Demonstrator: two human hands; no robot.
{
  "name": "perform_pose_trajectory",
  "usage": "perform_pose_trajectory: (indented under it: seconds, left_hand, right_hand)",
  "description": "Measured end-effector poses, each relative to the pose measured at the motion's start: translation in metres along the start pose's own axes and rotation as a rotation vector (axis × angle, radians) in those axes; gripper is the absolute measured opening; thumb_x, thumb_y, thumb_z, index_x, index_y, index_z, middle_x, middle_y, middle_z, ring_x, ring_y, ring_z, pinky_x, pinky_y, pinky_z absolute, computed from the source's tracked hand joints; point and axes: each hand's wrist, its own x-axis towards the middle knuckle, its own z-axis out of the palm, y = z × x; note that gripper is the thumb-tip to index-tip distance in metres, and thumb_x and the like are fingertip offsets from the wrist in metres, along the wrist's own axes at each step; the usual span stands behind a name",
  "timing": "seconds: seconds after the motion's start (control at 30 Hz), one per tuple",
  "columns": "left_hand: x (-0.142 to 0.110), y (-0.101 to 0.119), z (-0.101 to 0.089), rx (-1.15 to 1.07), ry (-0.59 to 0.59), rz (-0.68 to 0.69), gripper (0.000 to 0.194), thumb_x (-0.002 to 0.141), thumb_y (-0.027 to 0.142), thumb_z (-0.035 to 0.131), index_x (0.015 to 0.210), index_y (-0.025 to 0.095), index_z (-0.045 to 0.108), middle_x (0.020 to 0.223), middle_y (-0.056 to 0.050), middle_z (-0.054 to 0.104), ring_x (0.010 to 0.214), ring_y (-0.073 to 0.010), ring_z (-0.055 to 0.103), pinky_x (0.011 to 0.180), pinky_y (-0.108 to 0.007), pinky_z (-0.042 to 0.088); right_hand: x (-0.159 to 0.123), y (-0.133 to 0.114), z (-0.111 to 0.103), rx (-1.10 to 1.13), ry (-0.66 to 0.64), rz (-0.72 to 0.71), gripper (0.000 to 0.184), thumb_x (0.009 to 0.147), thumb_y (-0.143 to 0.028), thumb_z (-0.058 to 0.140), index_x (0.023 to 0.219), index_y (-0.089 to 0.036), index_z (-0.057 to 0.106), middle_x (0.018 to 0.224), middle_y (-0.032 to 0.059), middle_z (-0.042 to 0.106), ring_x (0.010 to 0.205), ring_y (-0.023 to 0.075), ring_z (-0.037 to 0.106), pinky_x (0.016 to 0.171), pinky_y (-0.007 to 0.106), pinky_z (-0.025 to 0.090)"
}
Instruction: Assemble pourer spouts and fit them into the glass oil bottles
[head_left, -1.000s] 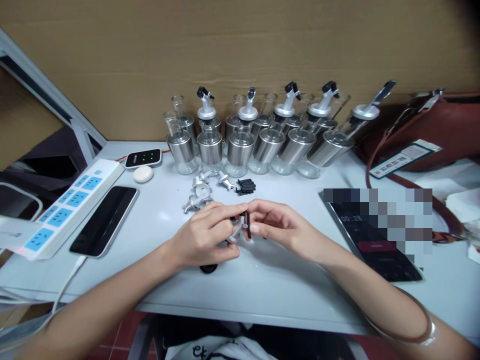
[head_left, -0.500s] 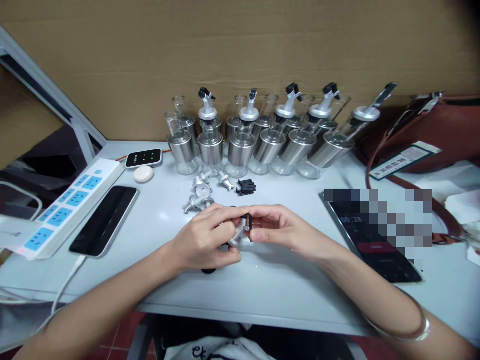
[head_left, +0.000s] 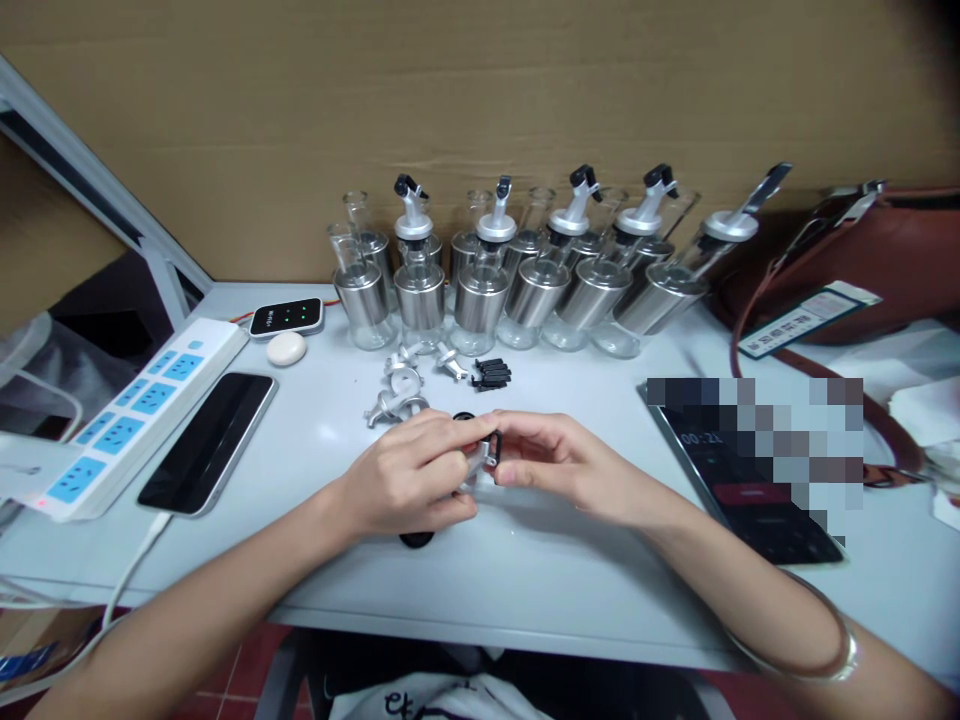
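Note:
In front of me, my left hand point(head_left: 412, 475) is closed around a silver bottle pourer point(head_left: 481, 462), much of it hidden by the fingers. My right hand point(head_left: 551, 455) pinches the small black flip cap point(head_left: 498, 446) at the pourer's spout end, so the two parts touch. Just beyond the hands lie several loose silver pourers point(head_left: 396, 404) and a row of black caps point(head_left: 491, 374). A black round piece point(head_left: 417, 540) shows partly from under my left hand, and another dark round edge point(head_left: 463, 416) peeks out behind the fingers.
Several glass-and-steel bottles point(head_left: 480, 295) line the back, some topped with pourers. On the left are a power strip point(head_left: 161, 400), a phone point(head_left: 210, 440), a small black device point(head_left: 286, 317) and a white round case point(head_left: 286, 348). A tablet-like screen point(head_left: 750, 490) and brown bag point(head_left: 885, 260) occupy the right.
Both hands stay together on the pourer and cap, with only a slight shift of the fingers. A little more of the dark round edge behind them shows.

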Motion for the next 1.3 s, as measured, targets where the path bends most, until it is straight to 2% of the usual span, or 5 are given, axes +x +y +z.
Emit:
perform_pose_trajectory:
  seconds: [0.4,0.63,0.8,0.97,1.3]
  left_hand:
    - [-0.0002,-0.0003,-0.0021,0.013,-0.020,0.027,0.018,0.078,0.010,0.055,0.070,0.019,0.042,0.103,-0.015,0.069,0.073,-0.0160,0.067,0.069,-0.032,0.060]
    - [-0.0025,-0.0013,0.0000,0.024,-0.001,0.005,0.016,0.078,0.012,0.056,0.072,0.019,0.042,0.102,-0.014,0.067,0.079,-0.0177,0.067,0.069,-0.032,0.060]
    - [-0.0035,0.0020,0.0003,0.033,0.005,-0.042,0.013,0.076,0.014,0.056,0.075,0.018,0.043,0.106,-0.016,0.063,0.084,-0.0179,0.067,0.062,-0.025,0.059]
    - [-0.0026,0.0033,0.0001,0.032,0.003,-0.030,0.013,0.074,0.012,0.055,0.076,0.017,0.043,0.107,-0.019,0.062,0.082,-0.0184,0.067,0.062,-0.024,0.059]
    - [-0.0022,0.0032,0.0011,0.028,0.047,-0.055,0.013,0.071,0.011,0.053,0.079,0.016,0.044,0.106,-0.019,0.063,0.084,-0.0191,0.065,0.062,-0.027,0.058]
  right_hand:
    - [-0.0029,-0.0002,-0.0002,-0.175,0.053,0.035,0.028,0.082,-0.044,0.065,0.090,-0.017,0.063,0.075,-0.0019,0.049,0.066,0.0112,0.040,0.062,0.025,0.034]
    - [-0.0018,-0.0033,0.0005,-0.120,-0.014,0.014,0.029,0.087,-0.040,0.059,0.106,-0.018,0.064,0.090,0.0019,0.056,0.084,0.0144,0.049,0.076,0.027,0.040]
    - [-0.0020,-0.0065,-0.0003,-0.086,-0.031,0.001,0.025,0.088,-0.040,0.058,0.094,-0.017,0.067,0.076,-0.0010,0.054,0.072,0.0120,0.048,0.073,0.026,0.040]
    - [-0.0024,-0.0064,-0.0022,-0.055,-0.043,0.017,0.026,0.088,-0.038,0.060,0.101,-0.018,0.068,0.083,-0.0002,0.057,0.077,0.0113,0.051,0.075,0.025,0.042]
    - [-0.0005,-0.0021,-0.0019,0.007,0.153,0.022,0.032,0.073,-0.034,0.076,0.096,-0.019,0.060,0.073,-0.0037,0.055,0.065,0.0086,0.052,0.065,0.023,0.044]
